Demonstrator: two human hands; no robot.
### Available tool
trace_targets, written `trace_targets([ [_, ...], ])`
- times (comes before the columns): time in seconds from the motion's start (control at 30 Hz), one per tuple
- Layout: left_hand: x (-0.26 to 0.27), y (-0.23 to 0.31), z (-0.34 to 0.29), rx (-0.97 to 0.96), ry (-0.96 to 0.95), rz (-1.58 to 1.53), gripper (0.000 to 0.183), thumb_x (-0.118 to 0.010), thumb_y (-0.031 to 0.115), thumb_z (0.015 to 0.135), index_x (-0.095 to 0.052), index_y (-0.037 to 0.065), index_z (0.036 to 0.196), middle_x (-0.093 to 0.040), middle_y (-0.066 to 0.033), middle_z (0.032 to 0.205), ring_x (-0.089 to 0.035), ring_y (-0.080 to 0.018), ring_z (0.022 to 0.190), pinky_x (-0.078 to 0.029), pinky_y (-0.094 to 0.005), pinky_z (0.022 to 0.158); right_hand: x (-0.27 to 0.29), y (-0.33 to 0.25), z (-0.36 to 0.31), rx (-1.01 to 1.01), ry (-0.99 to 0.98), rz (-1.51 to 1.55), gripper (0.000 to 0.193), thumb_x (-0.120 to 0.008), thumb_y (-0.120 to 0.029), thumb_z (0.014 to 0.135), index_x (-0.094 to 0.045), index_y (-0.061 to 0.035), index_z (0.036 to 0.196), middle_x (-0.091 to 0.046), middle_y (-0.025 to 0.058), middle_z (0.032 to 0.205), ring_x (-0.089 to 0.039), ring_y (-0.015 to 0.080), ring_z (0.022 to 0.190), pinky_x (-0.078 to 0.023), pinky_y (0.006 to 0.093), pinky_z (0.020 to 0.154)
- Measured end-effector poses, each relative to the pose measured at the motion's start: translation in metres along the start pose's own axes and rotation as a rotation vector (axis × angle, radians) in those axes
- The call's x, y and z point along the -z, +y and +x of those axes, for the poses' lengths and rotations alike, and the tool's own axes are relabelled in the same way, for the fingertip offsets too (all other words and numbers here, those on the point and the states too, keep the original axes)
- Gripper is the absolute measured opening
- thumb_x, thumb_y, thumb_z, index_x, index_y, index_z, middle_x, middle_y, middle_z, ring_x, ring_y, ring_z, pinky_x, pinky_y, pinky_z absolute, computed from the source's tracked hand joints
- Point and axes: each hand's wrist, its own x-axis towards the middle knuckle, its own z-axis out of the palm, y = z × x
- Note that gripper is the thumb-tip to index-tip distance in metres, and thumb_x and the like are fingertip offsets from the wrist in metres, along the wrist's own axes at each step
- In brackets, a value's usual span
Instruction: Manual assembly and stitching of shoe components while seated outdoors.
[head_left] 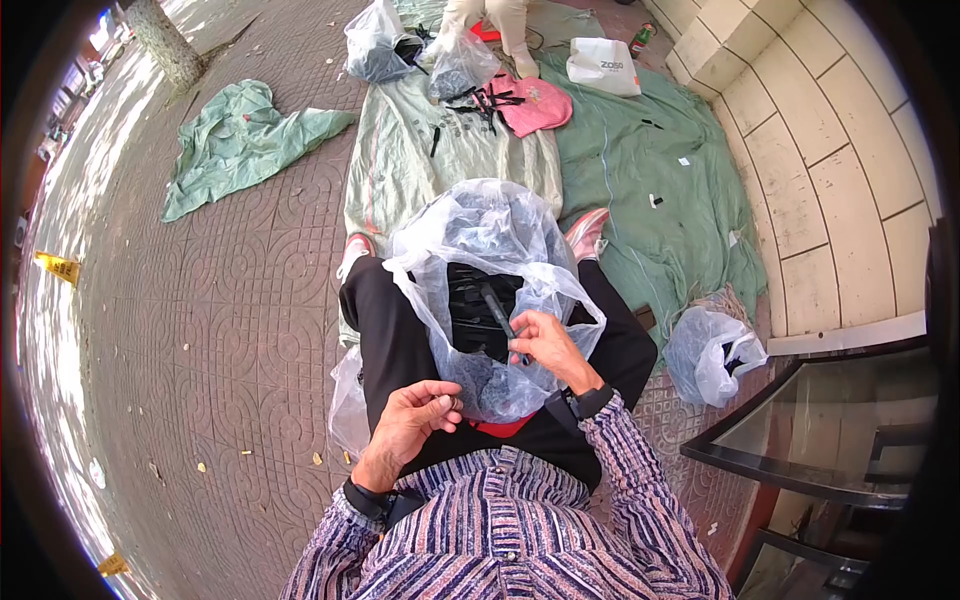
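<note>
Between my knees stands a translucent plastic bag [440, 250], its mouth spread wide, with many black strip-like pieces [470, 310] inside. My right hand [548, 345] is over the bag's right side, its fingers closed on a slim black stick-like piece [496, 308] that slants up and to the left over the opening. My left hand [415, 415] is at the bag's near left edge, thumb and fingers pinched together. Something small and dark shows at those fingertips, too small to name. A bit of red [503, 428] shows beneath the bag.
Ahead, a pale sheet [410, 150] and a green sheet [640, 180] cover the paving. More plastic bags [375, 50], a pink cloth [540, 105] and a person's legs [515, 40] are at the far end. At right are a tied bag [700, 350], dark-framed glass [820, 420] and a tiled wall [830, 180].
</note>
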Motion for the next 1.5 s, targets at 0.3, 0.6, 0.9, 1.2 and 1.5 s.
trace_targets([
  [0.3,-0.02,0.009,0.013,-0.072,0.054,0.021,0.016,-0.056,0.001,0.083,-0.057,-0.003,0.099,-0.062,-0.0114,0.088,-0.062,-0.0169,0.074,-0.053,-0.0243,0.065,-0.013,-0.033,-0.062,0.166,-0.051,0.47,0.064,-0.052,0.009,0.075,-0.025,-0.0031,0.132,-0.05,0.0155,0.092,-0.062,0.0222,0.071,-0.054,0.0308,0.06],
  [0.6,-0.037,0.024,0.022,-0.147,0.022,0.113,0.024,-0.059,-0.001,0.081,-0.055,-0.004,0.105,-0.062,-0.0134,0.089,-0.064,-0.0188,0.079,-0.054,-0.0262,0.069,-0.022,-0.019,-0.081,0.172,-0.146,0.428,0.039,-0.049,0.0,0.083,-0.043,-0.0001,0.122,-0.053,0.0063,0.075,-0.053,0.0103,0.058,-0.043,0.0224,0.048],
  [0.9,-0.051,0.022,0.03,-0.136,-0.005,0.351,0.023,-0.061,0.004,0.08,-0.058,-0.005,0.101,-0.062,-0.0096,0.077,-0.059,-0.0133,0.064,-0.048,-0.024,0.057,-0.023,-0.04,-0.094,0.075,-0.07,0.466,0.023,-0.053,-0.008,0.086,-0.057,-0.0011,0.108,-0.052,-0.001,0.065,-0.046,0.0045,0.054,-0.037,0.0182,0.047],
  [1.2,-0.057,0.022,0.008,-0.194,-0.097,0.365,0.023,-0.056,0.004,0.083,-0.058,-0.003,0.105,-0.061,-0.0061,0.08,-0.056,-0.0098,0.064,-0.045,-0.0199,0.059,-0.048,-0.019,-0.067,0.255,-0.183,0.632,0.028,-0.056,-0.02,0.086,-0.05,-0.004,0.108,-0.055,0.0013,0.076,-0.05,0.007,0.067,-0.04,0.0212,0.055],
  [1.5,-0.077,0.035,-0.004,-0.221,-0.06,0.459,0.018,-0.059,0.004,0.079,-0.062,-0.004,0.095,-0.063,-0.0061,0.079,-0.056,-0.0105,0.066,-0.044,-0.0206,0.062,-0.032,-0.049,-0.098,0.287,-0.069,0.343,0.025,-0.058,-0.027,0.085,-0.057,-0.0031,0.092,-0.058,0.0008,0.074,-0.051,0.0082,0.06,-0.041,0.023,0.052],
])
